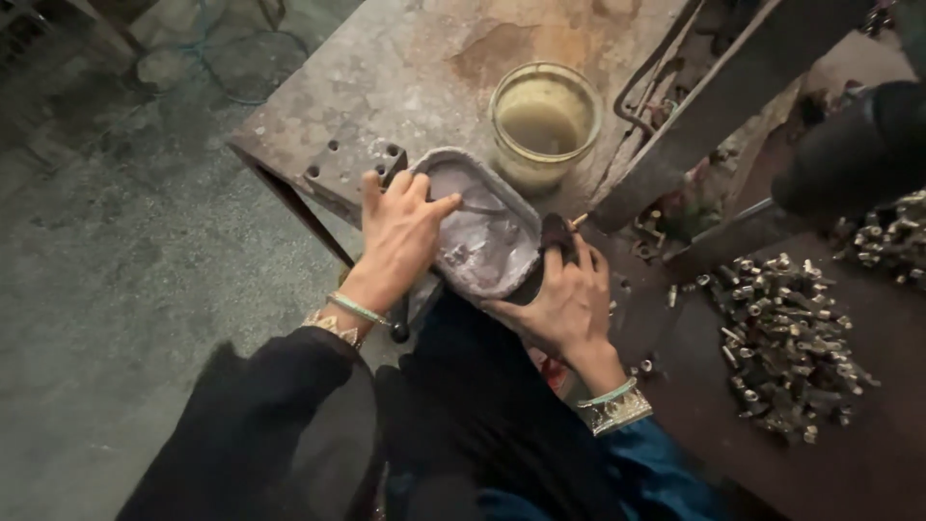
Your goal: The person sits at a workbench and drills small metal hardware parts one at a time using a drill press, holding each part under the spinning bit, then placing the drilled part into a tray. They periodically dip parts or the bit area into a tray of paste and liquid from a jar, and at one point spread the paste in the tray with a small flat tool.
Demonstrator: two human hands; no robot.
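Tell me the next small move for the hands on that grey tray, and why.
Probably slide the left hand further along the grey tray to steady it. Only its fingers reach over the rim, the right hand grips just the near corner, and the tray sits close to the glass jar.

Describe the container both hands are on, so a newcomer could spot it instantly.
On the worn metal workbench, just in front of the round glass jar of yellowish liquid, lies a shallow grey oval tray. Unlike the jar, it is opaque, oblong and coated with whitish residue.

Black sleeve (pixel 289 405), blue sleeve (pixel 666 473), embroidered cuffs, pale green bangles (pixel 359 309) on both wrists
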